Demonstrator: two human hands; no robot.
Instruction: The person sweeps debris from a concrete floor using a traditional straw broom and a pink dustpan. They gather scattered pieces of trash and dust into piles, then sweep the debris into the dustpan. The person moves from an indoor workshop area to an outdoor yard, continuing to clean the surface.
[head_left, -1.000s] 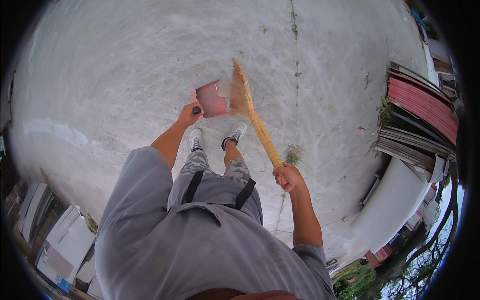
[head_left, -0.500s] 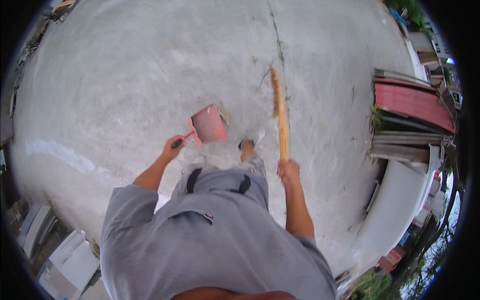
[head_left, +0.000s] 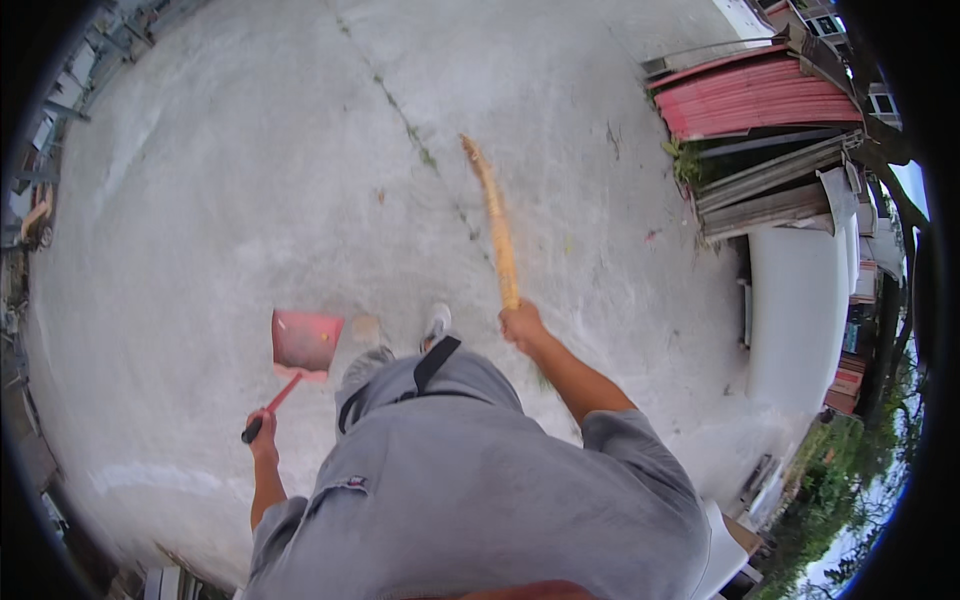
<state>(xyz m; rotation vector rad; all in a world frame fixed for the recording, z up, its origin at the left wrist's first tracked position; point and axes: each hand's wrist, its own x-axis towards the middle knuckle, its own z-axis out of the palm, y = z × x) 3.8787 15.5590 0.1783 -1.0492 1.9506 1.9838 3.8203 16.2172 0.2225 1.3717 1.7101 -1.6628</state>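
My left hand (head_left: 263, 430) is closed around the black grip of a red dustpan (head_left: 307, 340), held out low at my left. A small yellowish bit shows in its pan. Whether the pan touches the ground cannot be told. In front of me on the right, my right hand (head_left: 521, 325) grips the near end of a long wooden-handled brush (head_left: 497, 225), which points away and slightly left. Its bristles hardly show from this angle. A shoe (head_left: 437, 322) of mine stands on the concrete between the two tools, beside a tan patch (head_left: 367, 328).
Grey concrete ground (head_left: 230, 200) spreads around me. A crack with weeds (head_left: 405, 125) runs across it at the far left of the brush. To the right lie red corrugated sheets (head_left: 755, 92), grey boards (head_left: 775, 185) and a large white curved panel (head_left: 795, 310).
My view has turned, so the sheets and the crack sit differently. The dustpan has come left and nearer to my side. Both hands keep their tools; my feet have stepped.
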